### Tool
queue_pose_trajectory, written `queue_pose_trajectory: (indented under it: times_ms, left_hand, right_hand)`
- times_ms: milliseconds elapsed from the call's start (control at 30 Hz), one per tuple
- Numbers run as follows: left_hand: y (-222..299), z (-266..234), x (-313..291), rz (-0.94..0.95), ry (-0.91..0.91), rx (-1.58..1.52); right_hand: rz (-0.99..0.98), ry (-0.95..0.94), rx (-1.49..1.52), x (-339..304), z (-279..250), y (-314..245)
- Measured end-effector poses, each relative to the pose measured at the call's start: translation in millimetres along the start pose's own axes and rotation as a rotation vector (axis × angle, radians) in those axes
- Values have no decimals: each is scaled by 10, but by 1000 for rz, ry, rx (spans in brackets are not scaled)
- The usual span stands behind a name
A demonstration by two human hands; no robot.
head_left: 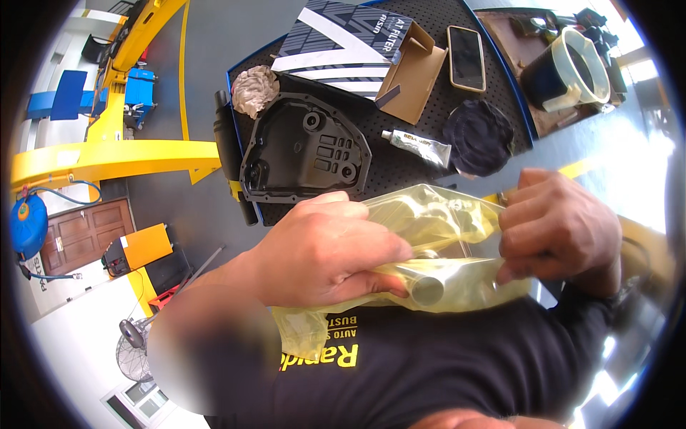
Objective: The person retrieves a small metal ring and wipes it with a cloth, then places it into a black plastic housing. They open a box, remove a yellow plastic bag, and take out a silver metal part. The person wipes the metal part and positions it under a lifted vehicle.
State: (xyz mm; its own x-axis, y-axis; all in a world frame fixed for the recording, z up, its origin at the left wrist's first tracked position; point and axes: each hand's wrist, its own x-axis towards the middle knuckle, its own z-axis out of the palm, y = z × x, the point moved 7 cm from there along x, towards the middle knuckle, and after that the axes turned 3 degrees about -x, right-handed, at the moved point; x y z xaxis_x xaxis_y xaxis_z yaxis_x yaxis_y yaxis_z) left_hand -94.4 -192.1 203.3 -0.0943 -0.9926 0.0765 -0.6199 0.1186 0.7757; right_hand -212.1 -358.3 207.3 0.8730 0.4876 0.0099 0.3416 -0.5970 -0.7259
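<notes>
A yellow see-through plastic bag (436, 207) is stretched between my two hands, close in front of my chest. My left hand (336, 247) pinches its left side between thumb and fingers, and a loose end hangs below the wrist. With curled fingers, my right hand (561, 225) grips the right side. Inside the bag, near my left thumb, shows a round greyish end (427, 290) of something; the rest of it is hidden by folds and glare. Beyond my left hand lies a black oil pan (307, 154), its hollow side up.
On the black perforated tabletop (386, 179) are an opened box (343, 53), a phone (467, 61), a squeezed tube (421, 146), a dark crumpled cloth (480, 136) and a pale crumpled rag (255, 91). A jug (572, 71) of dark liquid stands at the right. Yellow lift arms (121, 159) extend at the left.
</notes>
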Motion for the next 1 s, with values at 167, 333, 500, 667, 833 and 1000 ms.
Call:
queue_pose_trajectory:
  times_ms: [167, 333, 500, 667, 833, 1000]
  left_hand:
    - [21, -71, -68, 40, -22, 28]
    - [2, -138, -114, 44, -22, -18]
    - [-100, -114, -72, 68, 29, -164]
    - [-47, -131, 175, 189, 145, -442]
    - [-7, -72, 284, 301, -61, -483]
    - [29, -94, 310, 309, -140, -330]
  right_hand:
    - [-63, 3, 147, -127, 28, 41]
    - [-115, 20, 173, -191, -28, 25]
    - [-203, 62, 141, -142, -119, 72]
    - [-400, 109, 391, 36, -91, -76]
    - [-428, 18, 427, 15, 2, -174]
    - [-279, -4, 277, -34, -36, -194]
